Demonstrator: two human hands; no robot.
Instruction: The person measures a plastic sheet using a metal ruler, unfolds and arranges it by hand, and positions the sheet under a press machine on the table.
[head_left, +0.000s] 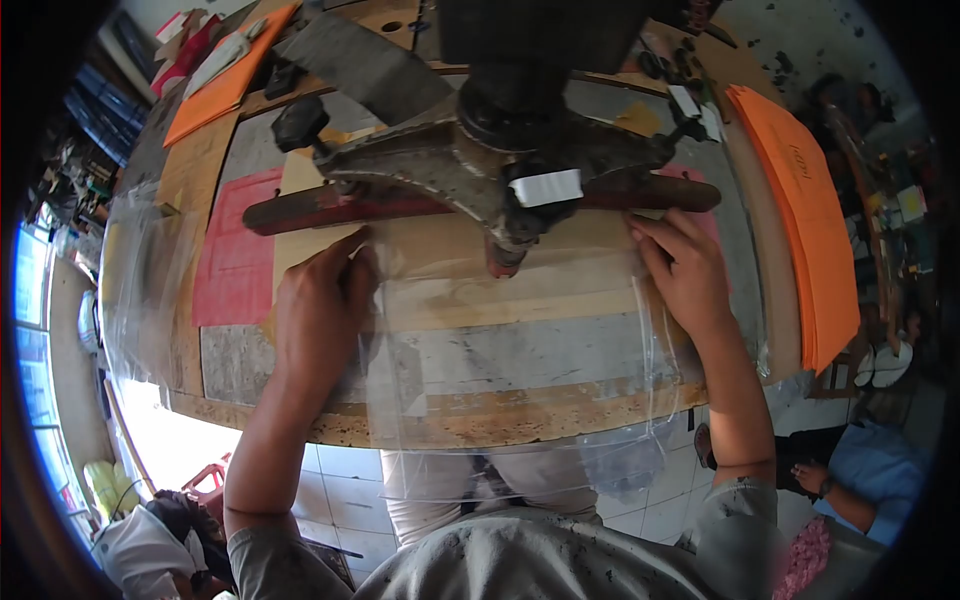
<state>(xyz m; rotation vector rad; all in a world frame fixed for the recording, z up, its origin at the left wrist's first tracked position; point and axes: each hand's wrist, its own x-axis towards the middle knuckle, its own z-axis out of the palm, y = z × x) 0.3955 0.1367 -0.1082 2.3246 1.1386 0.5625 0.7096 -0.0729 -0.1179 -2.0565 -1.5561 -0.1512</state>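
A clear plastic sheet (625,460) lies across the front of the worktable and hangs over its near edge. My left hand (325,305) is closed, thumb and fingers pinched together at the sheet's left edge. On the other side, my right hand (688,268) has its thumb and fingertips pinched at the sheet's right edge, just below the press bar. The dark red press bar (300,213) spans above the sheet's far end, carried by a worn metal casting (410,155) with a white block (545,188) on it. Beneath the sheet is a tan board (480,245).
Pink sheets (235,262) lie left of the tan board. Orange sheets are stacked at the right (800,230) and far left (230,85). More clear plastic (145,300) drapes over the left edge. One person (880,470) is at lower right, another (150,540) at lower left.
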